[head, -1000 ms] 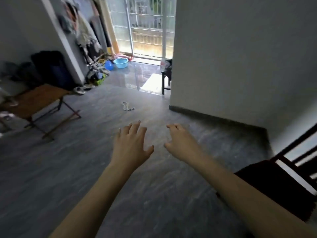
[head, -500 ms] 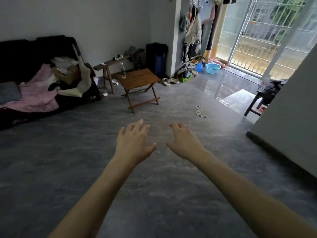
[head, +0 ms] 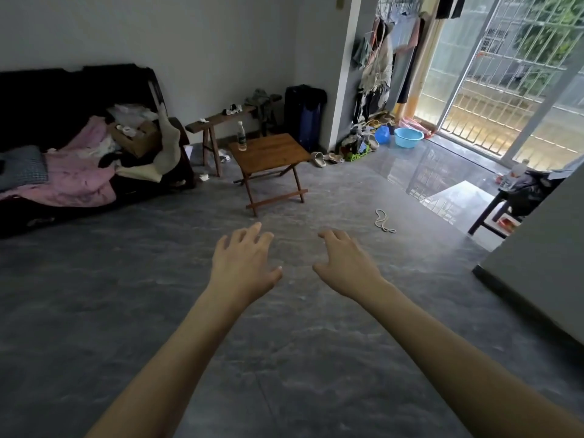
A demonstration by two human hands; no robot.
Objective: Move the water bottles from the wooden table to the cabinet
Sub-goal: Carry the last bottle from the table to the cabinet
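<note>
Fingers (head: 249, 235) of left hand (head: 245, 267) and right hand (head: 346, 268) relaxed, empty, held out toward clear plastic water bottle (head: 241, 136) upright on small brown wooden folding desk (head: 271, 151), well apart, likely ready for grasp

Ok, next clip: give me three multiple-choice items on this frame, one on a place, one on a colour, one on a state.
1. Where does the water bottle stand?
A. at the back left corner of the wooden table
B. on the floor by the rope
C. on the sofa

2. What colour is the basin near the sliding door?
A. red
B. light blue
C. white

3. How are the left hand and right hand?
A. both gripping bottles
B. left holding a bottle, right free
C. both open, holding nothing

Answers: 1 A, the bottle is upright on the tabletop's far left corner. 2 B, the round basin is plainly light blue. 3 C, the fingers are spread over bare floor with nothing in them.
</note>
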